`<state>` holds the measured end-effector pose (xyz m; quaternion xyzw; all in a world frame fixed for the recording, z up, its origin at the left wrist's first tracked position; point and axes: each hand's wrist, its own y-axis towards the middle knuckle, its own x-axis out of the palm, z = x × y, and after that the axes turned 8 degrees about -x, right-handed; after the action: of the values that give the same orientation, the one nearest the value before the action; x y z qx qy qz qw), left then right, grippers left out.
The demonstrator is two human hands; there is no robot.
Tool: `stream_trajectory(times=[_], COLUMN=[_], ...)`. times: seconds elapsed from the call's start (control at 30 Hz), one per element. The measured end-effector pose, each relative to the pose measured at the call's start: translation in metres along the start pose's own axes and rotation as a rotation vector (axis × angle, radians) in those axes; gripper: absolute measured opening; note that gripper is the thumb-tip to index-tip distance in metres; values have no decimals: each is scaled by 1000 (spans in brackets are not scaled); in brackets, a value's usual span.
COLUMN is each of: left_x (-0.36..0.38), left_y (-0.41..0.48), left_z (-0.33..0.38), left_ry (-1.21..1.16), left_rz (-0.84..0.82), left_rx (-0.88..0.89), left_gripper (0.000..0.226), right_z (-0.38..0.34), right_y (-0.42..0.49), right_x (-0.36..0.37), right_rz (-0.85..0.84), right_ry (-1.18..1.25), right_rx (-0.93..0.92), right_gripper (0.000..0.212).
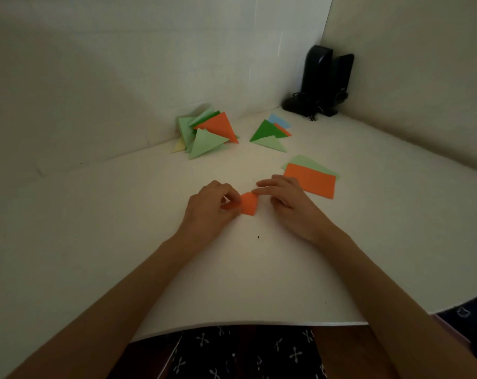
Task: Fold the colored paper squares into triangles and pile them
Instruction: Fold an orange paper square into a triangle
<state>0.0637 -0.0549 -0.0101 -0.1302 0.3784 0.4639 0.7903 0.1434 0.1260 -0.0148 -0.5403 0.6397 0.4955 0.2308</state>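
Mid-fold: we hold the orange paper on the white table, directly between our two sets of fingertips. The left hand curls its thumb and fingers onto the sheet's left end and pinches it. The right hand lays a stretched index finger on the corner beyond its knuckles, pressing, not gripping, with the other fingers loosely bent. We judge that the paper's long axis runs from the left fingertips across to the right index finger. Its left end is hidden under the fingers, so we cannot tell which way its apex points. The risk, in our judgement, is a skewed crease: if the pinch slips or the index finger lifts early, the edges part and the triangle comes out uneven. Beyond the fingertips lie the folded triangles, and just past the right hand the unfolded squares.
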Motion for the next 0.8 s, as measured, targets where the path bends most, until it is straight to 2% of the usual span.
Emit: stream_trajectory(times=[0.07,0.13,0.27,0.43,0.6,0.7,0.8], left_x=[0,-2,-9,-22,-21,-20,-21], left_y=[-2,-3,-6,-15,-13,-12,-9], left_z=[0,-1,-14,-31,-37,-42,-44], left_ry=[-100,-134,-22,42,119,116,114], left_rz=[-12,-21,-45,-123,-31,6,2], left_rx=[5,54,227,407,503,508,535], left_gripper=[32,35,6,37,33,29,27], right_z=[-2,-4,-4,-2,-11,-12,-10], right_y=[-2,-3,-1,0,11,16,25], right_x=[-5,-8,-2,2,8,10,11], right_rz=[57,48,8,-17,-86,-131,-110], right_ry=[118,170,31,-138,-86,-6,-7], right_rx=[23,49,-153,-226,-155,-104,-161], right_gripper=[54,54,46,24,46,45,39])
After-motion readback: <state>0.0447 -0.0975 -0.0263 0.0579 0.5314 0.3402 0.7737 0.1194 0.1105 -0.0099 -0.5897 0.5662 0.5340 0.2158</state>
